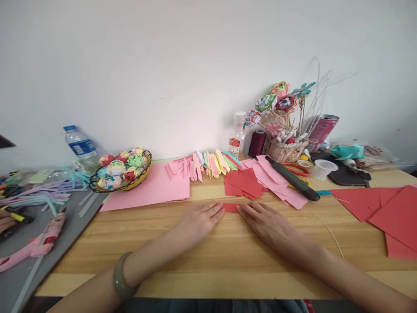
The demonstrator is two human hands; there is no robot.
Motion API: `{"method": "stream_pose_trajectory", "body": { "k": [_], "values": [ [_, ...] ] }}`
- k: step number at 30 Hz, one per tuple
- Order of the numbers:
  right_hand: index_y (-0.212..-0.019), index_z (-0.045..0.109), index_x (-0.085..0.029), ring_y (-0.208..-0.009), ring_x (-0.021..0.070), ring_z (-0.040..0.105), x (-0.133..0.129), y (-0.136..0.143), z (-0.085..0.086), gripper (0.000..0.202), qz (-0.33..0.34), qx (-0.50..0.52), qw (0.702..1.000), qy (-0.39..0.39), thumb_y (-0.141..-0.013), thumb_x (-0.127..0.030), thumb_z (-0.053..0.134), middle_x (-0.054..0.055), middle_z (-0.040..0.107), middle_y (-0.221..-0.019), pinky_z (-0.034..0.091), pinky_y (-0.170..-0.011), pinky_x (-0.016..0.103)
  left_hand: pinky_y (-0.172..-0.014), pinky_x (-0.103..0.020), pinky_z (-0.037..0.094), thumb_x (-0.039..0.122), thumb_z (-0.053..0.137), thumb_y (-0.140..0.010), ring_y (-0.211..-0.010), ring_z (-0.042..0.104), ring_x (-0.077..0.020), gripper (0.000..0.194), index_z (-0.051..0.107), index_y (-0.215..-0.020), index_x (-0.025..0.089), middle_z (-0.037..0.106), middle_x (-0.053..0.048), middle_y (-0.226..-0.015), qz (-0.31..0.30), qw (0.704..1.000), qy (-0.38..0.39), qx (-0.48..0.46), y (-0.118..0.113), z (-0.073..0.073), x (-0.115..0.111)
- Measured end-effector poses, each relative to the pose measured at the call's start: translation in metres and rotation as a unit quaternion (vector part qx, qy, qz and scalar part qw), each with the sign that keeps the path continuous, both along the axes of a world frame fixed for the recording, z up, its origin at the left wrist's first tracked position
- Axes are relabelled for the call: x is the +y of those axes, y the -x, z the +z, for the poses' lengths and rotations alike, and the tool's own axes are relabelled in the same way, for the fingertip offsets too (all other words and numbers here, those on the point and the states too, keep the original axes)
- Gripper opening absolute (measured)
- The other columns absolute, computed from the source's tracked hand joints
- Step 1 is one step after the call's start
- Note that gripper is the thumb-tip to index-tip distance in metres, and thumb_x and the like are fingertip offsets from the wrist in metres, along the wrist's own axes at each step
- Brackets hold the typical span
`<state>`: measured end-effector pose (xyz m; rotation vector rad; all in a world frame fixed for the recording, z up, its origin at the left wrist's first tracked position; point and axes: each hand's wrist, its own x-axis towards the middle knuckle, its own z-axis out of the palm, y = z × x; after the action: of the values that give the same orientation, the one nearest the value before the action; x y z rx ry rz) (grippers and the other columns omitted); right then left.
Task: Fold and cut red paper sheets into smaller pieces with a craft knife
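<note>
A narrow folded strip of red paper (pixel 230 208) lies on the wooden table between my hands. My left hand (pixel 203 219) has its fingers together on the strip's left end. On the right end, the fingers of my right hand (pixel 260 217) are bent and pressed down, holding it. The strip's two ends are hidden under my fingertips. Just behind it sits a small pile of red paper squares (pixel 244 181). Pink paper strips (pixel 276 184) lie beyond my right hand, with a dark green-handled tool (pixel 293 178) across them.
A basket of paper flowers (pixel 122 171) stands back left, beside pink sheets (pixel 146 182). Folded colored papers (pixel 208 165) line the back. Larger red sheets (pixel 391 217) are at the right. A pink glue gun (pixel 39 243) rests on a grey surface at left, near another person's hand (pixel 5 221).
</note>
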<state>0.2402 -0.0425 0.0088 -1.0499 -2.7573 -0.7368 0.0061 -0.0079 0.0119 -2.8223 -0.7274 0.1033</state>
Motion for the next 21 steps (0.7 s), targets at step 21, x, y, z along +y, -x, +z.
{"method": "stream_pose_trajectory", "body": {
  "k": [21],
  "values": [
    [-0.121, 0.052, -0.011, -0.110, 0.0222, 0.054, -0.009, -0.004, -0.009, 0.040, -0.034, 0.075, 0.996, 0.040, -0.083, -0.007, 0.039, 0.013, 0.057, -0.122, 0.047, -0.089, 0.038, -0.109, -0.031, 0.030, 0.005, 0.029, -0.090, -0.132, 0.028, -0.0126, 0.048, 0.036, -0.136, 0.019, 0.038, -0.005, -0.140, -0.030, 0.961, 0.186, -0.203, 0.033, -0.023, 0.019]
  ]
}}
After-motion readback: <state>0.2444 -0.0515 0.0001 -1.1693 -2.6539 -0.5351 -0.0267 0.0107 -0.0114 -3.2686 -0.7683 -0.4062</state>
